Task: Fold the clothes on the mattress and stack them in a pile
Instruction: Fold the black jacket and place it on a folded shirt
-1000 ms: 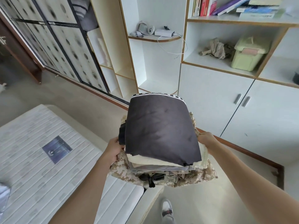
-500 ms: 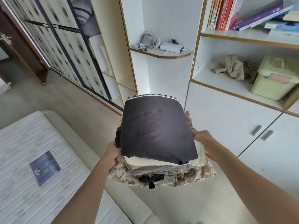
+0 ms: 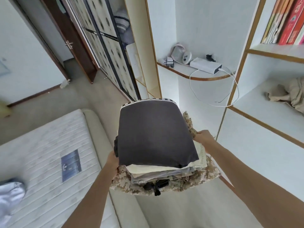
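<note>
Aloft between two bare forearms, a pile of folded clothes [image 3: 156, 145] is held in the air beside the mattress [image 3: 41, 145], not resting on it, with shelving and a white cabinet ahead. A dark grey garment [image 3: 153, 134] with a checked band at its far edge lies on top; cream and pale layers show beneath it, and a camouflage-print piece [image 3: 125, 183] forms the bottom, its edges sagging past the rest. The left hand [image 3: 112, 159] grips the pile's left side, its fingers curled under and hidden by the cloth, so how they lie cannot be told beyond that hold. The right hand [image 3: 203, 139] clasps the right side, thumb on the upper edge near the camouflage fabric, the other fingers tucked out of sight below. Judging by the neat layers, the folding and stacking appear largely done, and the step in hand looks like carrying the finished pile, though one pale bundle of cloth [image 3: 9, 198] lies at the mattress's near left corner and may yet need folding. Whatever comes next calls for keeping the pile level and squeezed evenly from both sides, since the top garment overhangs the layers below and a dark strap [image 3: 156, 186] dangles from the near edge; setting it down would call for a flat surface and a gentle release so the layers do not slide.
</note>
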